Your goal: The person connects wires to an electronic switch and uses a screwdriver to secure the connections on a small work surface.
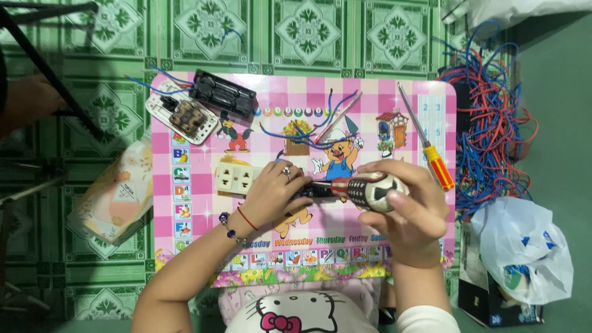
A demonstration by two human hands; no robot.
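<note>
Two hands meet on the pink checked plastic mat [370,98]: the left hand [274,191] pins a cream plastic socket [237,177], the right hand [404,206] grips a red-and-black screwdriver handle [364,188]. If the tip slips, I think it may jab the left fingers [295,176].

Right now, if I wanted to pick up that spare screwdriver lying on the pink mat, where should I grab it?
Probably by the orange and yellow handle of the screwdriver, coming from above at its near end. It lies flat and slanted on the mat, thick handle toward the person, thin metal shaft pointing away, with open space around the handle.
</note>
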